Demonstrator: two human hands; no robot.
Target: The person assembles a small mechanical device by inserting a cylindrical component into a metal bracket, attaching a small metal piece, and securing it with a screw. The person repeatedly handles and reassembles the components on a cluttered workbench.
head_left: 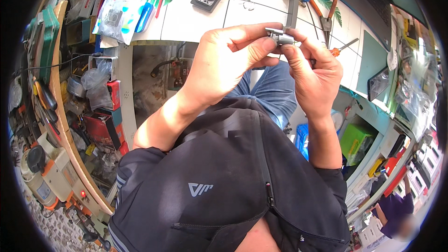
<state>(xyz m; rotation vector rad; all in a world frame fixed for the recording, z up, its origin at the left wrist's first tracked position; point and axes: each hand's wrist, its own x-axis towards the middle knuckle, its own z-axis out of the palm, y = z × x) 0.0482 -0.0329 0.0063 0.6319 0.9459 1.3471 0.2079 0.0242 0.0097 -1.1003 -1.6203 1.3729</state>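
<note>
White table tiles [184,24] are seen beyond the lap [275,88]. By the left hand [219,58], a small metal part [283,39] is pinched, and by the right hand [316,77] its other side is gripped, likely for steadiness; it lies between both sets of fingertips [268,44]. Pliers [326,19] are laid farther right, presumably for easy reach.

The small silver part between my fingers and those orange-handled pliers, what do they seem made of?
The small silver part looks like satin metal, given its grey sheen. The orange-handled pliers seem grey metal at the head, with plastic or rubber grips, judging by their solid orange colour.
</note>
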